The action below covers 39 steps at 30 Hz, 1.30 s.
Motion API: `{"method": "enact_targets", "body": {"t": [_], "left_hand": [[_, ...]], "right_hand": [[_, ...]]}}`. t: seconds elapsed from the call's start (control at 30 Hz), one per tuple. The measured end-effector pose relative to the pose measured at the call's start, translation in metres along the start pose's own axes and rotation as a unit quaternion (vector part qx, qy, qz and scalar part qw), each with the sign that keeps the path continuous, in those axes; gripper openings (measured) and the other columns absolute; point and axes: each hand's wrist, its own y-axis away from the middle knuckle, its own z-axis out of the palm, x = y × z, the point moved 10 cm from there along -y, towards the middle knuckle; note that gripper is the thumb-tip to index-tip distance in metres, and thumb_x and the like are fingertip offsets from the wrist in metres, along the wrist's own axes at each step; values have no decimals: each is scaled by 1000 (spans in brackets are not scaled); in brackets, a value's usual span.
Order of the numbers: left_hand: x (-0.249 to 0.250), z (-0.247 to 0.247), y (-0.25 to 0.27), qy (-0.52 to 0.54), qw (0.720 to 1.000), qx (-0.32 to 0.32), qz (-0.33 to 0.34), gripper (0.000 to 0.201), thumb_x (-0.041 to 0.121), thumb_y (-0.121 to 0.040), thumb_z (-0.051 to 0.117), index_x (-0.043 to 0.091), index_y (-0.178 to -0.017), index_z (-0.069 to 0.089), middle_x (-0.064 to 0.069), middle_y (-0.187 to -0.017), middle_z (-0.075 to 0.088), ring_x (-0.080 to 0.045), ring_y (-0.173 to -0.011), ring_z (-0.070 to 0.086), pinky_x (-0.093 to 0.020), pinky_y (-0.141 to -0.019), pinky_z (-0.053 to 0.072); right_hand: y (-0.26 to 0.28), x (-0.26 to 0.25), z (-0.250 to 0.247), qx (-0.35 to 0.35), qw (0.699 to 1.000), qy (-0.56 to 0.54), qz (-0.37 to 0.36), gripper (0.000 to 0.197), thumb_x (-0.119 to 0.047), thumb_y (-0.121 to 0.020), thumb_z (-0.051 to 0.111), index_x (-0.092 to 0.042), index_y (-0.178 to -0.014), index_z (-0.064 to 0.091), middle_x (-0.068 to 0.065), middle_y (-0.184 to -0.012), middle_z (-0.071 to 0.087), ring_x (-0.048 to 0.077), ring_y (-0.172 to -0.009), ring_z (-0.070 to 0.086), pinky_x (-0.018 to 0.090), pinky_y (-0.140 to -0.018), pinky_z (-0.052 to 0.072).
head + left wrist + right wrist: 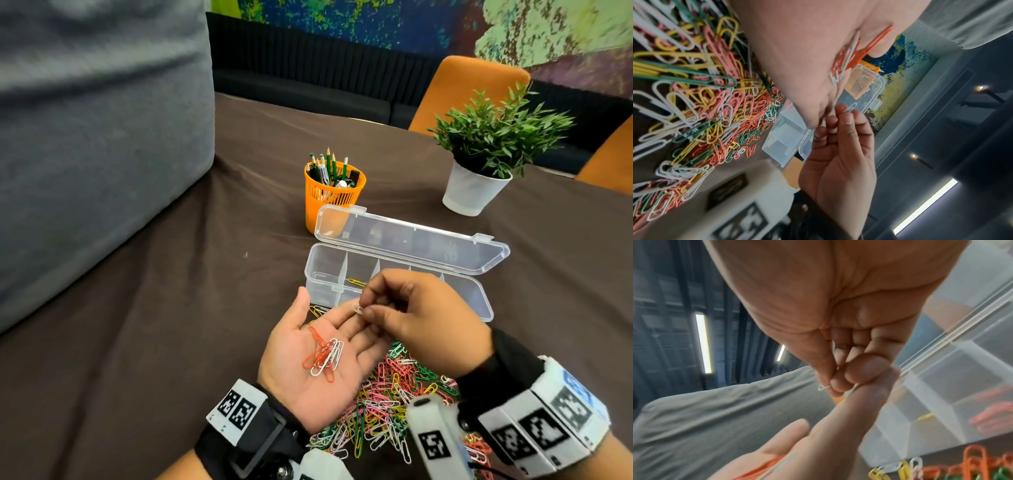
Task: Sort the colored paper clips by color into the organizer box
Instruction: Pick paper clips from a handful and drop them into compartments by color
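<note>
My left hand lies palm up and flat over the table, carrying a small bunch of orange and white clips on its palm. My right hand pinches one white paper clip between thumb and forefinger, just above the left fingertips. The same white clip shows in the right wrist view. A big pile of mixed clips lies under both hands. The clear organizer box stands open behind them, with a yellow clip in its second compartment and orange clips in a compartment further right.
An orange mesh pen cup stands just behind the box's raised lid. A potted plant is at the back right. A grey cushion fills the left. Loose yellow clips lie by the box's front.
</note>
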Motion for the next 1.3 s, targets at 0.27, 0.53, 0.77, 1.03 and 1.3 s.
{"method": "enact_targets", "body": {"t": [0.27, 0.53, 0.77, 1.03, 1.3], "left_hand": [[3, -8, -1, 16, 1000, 21, -6, 88, 64, -96, 36, -13, -138, 46, -32, -141, 50, -46, -132, 49, -61, -108, 32], [5, -15, -4, 5, 999, 44, 11, 85, 64, -96, 37, -7, -141, 46, -29, -140, 53, -45, -132, 49, -58, -111, 34], [-6, -6, 1, -3, 999, 37, -17, 92, 74, -89, 41, 2, -146, 42, -28, -144, 48, -45, -140, 39, -53, -117, 29], [-2, -5, 5, 2, 999, 5, -32, 102, 84, -82, 41, 11, -153, 31, -30, -151, 37, -45, -145, 30, -53, -123, 10], [-3, 1, 3, 12, 1000, -2, -15, 96, 78, -86, 44, 7, -149, 39, -30, -147, 44, -48, -134, 45, -54, -117, 28]], "right_hand": [[-43, 31, -56, 111, 981, 152, 38, 15, -10, -83, 69, -23, -78, 67, -8, -71, 67, 7, -67, 62, 13, -60, 43], [-6, 81, -117, 90, 928, 322, 165, 18, -19, -83, 67, -29, -70, 62, -12, -72, 62, 19, -78, 62, 24, -70, 40], [24, -5, -27, 51, 962, 260, -59, 10, -31, -84, 69, -33, -94, 71, -16, -87, 59, 3, -76, 58, 25, -71, 49], [25, -28, 38, -41, 981, 172, -80, 12, -32, -83, 69, -31, -95, 67, -15, -89, 54, 3, -85, 52, 20, -79, 42], [26, -16, 17, -68, 997, -41, 19, 14, -6, -77, 79, -16, -80, 68, 2, -69, 66, 5, -58, 56, 24, -59, 49]]}}
